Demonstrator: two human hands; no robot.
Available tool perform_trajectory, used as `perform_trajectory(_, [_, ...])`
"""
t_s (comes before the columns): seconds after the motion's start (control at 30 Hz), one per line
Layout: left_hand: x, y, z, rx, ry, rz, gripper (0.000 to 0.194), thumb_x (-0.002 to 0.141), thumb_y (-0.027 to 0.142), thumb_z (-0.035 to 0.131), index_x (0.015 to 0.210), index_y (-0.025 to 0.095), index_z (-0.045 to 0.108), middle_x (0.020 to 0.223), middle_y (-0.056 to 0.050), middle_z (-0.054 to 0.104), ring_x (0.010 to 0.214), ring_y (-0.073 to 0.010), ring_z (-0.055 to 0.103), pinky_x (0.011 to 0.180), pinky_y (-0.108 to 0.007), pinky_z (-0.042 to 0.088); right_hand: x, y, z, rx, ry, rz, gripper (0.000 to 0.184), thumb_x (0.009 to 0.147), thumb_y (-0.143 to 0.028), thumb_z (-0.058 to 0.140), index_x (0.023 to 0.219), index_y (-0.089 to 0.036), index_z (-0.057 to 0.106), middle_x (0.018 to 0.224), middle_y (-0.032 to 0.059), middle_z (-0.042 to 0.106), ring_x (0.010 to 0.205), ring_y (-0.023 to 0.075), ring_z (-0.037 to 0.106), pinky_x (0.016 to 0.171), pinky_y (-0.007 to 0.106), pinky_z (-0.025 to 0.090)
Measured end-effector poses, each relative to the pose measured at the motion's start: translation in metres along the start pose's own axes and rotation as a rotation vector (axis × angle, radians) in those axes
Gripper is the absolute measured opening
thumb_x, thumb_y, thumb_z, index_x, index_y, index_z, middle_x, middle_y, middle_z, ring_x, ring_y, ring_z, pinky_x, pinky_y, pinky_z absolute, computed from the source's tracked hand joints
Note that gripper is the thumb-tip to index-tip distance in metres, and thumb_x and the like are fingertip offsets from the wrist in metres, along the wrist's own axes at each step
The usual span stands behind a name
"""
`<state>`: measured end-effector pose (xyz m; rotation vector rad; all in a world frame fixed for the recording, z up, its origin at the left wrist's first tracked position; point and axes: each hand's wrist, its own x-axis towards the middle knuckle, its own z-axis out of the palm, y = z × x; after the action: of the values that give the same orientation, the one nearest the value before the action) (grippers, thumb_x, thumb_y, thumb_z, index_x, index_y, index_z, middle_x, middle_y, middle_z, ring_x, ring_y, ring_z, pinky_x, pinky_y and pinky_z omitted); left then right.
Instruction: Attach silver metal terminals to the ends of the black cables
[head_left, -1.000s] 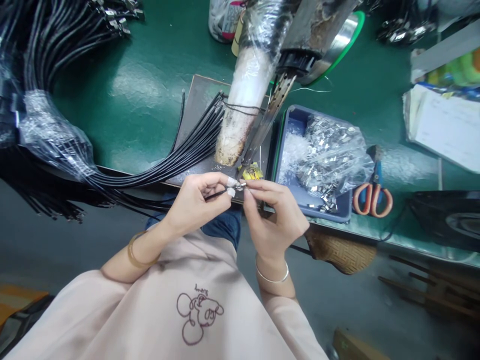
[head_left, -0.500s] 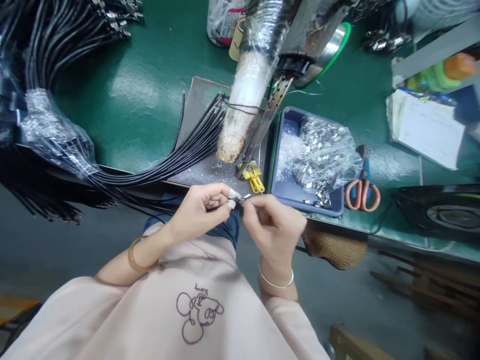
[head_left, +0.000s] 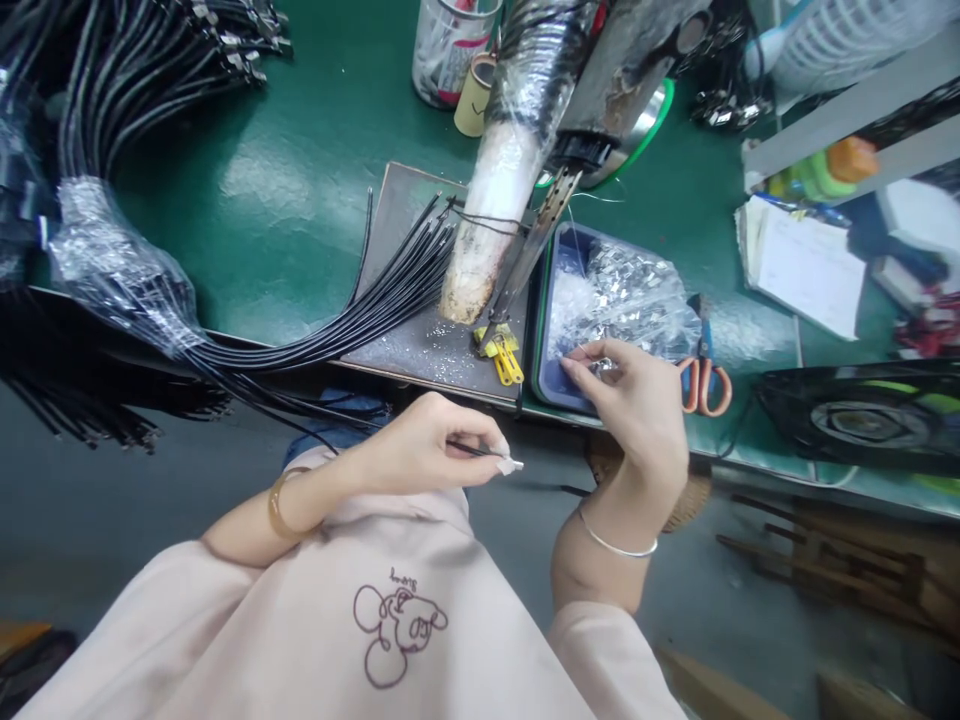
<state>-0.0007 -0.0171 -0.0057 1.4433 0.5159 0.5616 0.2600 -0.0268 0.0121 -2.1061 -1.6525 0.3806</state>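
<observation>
My left hand (head_left: 442, 445) pinches a black cable (head_left: 472, 450) near its end, in front of the table edge. The cable's pale metallic tip (head_left: 518, 465) sticks out past thumb and finger, which have white wraps on them. My right hand (head_left: 634, 400) is over the front of a blue tray (head_left: 551, 375), its thumb and index fingertips brought together. Whatever may be between those fingertips is too small to make out. Inside the tray lies a clear plastic bag (head_left: 637, 290) of small silver metal pieces, partly hidden by my right hand.
A bundle of black cables (head_left: 300, 352) runs from the left onto a grey plate (head_left: 397, 355). Above the plate hang a plastic-wrapped tube (head_left: 491, 190) and a metal nozzle (head_left: 536, 240), beside a yellow tool (head_left: 506, 362). Orange-handled scissors (head_left: 705, 385) lie right of the tray.
My right hand has left the cable end and moved right, over the tray. My left hand, still on the cable, has come slightly right and closer to my body.
</observation>
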Motion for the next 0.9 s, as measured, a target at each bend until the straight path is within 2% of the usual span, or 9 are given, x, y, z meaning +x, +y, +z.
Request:
perform_trajectory(0.07, [0.002, 0.001, -0.009, -0.200, 0.042, -0.090, 0.017, 0.084, 0.027, 0.072, 0.074, 0.014, 0.072, 0.055, 0.005, 0.052, 0.051, -0.0060, 0.035, 0.047, -0.019, 0.029, -0.006, -0.007, 0.000, -0.005, 0.076, -0.028, 0.021, 0.081, -0.039, 0.071, 0.070, -0.022, 0.064, 0.054, -0.0042, 0.057, 0.048, 0.0118, 0.044, 0.055, 0.029, 0.033])
perform_trajectory(0.13, [0.004, 0.000, -0.014, -0.312, 0.152, -0.130, 0.021, 0.080, 0.031, 0.076, 0.073, 0.014, 0.068, 0.053, 0.007, 0.046, 0.050, -0.0051, 0.030, 0.047, -0.019, 0.027, -0.016, -0.019, 0.002, 0.050, 0.242, -0.042, 0.018, 0.082, -0.035, 0.071, 0.071, -0.022, 0.065, 0.051, -0.0065, 0.054, 0.044, 0.0100, 0.036, 0.052, 0.029, 0.030])
perform_trajectory(0.2, [0.005, -0.003, -0.016, -0.351, 0.270, -0.139, 0.022, 0.078, 0.034, 0.077, 0.075, 0.015, 0.066, 0.053, 0.008, 0.044, 0.050, -0.0049, 0.030, 0.047, -0.019, 0.026, -0.029, -0.033, 0.008, 0.207, 0.424, -0.047, 0.014, 0.083, -0.032, 0.073, 0.075, -0.022, 0.067, 0.063, -0.0044, 0.066, 0.041, 0.0074, 0.032, 0.048, 0.028, 0.027])
perform_trajectory(0.27, [0.007, -0.005, -0.013, -0.327, 0.367, -0.146, 0.021, 0.077, 0.034, 0.075, 0.080, 0.015, 0.066, 0.054, 0.008, 0.043, 0.050, -0.0054, 0.032, 0.048, -0.019, 0.026, -0.041, -0.047, 0.017, 0.409, 0.498, -0.067, 0.016, 0.082, -0.031, 0.076, 0.075, -0.023, 0.065, 0.077, -0.0005, 0.075, 0.043, 0.0078, 0.042, 0.046, 0.026, 0.031])
perform_trajectory(0.37, [0.008, -0.003, -0.007, -0.190, 0.492, -0.128, 0.014, 0.076, 0.028, 0.068, 0.080, 0.016, 0.061, 0.052, 0.009, 0.039, 0.049, -0.0057, 0.031, 0.048, -0.020, 0.025, -0.055, -0.064, 0.035, 0.597, 0.374, -0.080, 0.012, 0.083, -0.030, 0.080, 0.082, -0.024, 0.070, 0.077, -0.0002, 0.076, 0.050, 0.0102, 0.057, 0.045, 0.023, 0.036])
perform_trajectory(0.5, [0.008, 0.000, -0.001, 0.021, 0.566, -0.049, 0.008, 0.075, 0.020, 0.060, 0.075, 0.019, 0.052, 0.052, 0.011, 0.031, 0.050, -0.0054, 0.024, 0.048, -0.020, 0.022, -0.061, -0.076, 0.056, 0.624, 0.288, -0.084, 0.003, 0.090, -0.026, 0.074, 0.088, -0.024, 0.073, 0.076, -0.0016, 0.075, 0.053, 0.0088, 0.061, 0.046, 0.021, 0.039])
perform_trajectory(0.67, [0.007, -0.003, 0.001, 0.238, 0.574, 0.069, 0.010, 0.078, 0.015, 0.057, 0.075, 0.020, 0.049, 0.052, 0.012, 0.029, 0.047, -0.0046, 0.022, 0.047, -0.018, 0.021, -0.062, -0.078, 0.062, 0.589, 0.240, -0.084, 0.004, 0.092, -0.026, 0.070, 0.091, -0.022, 0.072, 0.073, -0.0022, 0.073, 0.048, 0.0072, 0.053, 0.045, 0.021, 0.037])
perform_trajectory(0.9, [0.007, -0.002, 0.003, 0.309, 0.579, 0.103, 0.010, 0.079, 0.014, 0.056, 0.076, 0.020, 0.048, 0.050, 0.013, 0.029, 0.046, -0.0046, 0.022, 0.045, -0.017, 0.022, -0.064, -0.076, 0.059, 0.545, 0.211, -0.083, 0.004, 0.091, -0.024, 0.070, 0.091, -0.021, 0.073, 0.063, -0.0067, 0.062, 0.042, 0.0042, 0.032, 0.042, 0.022, 0.026])
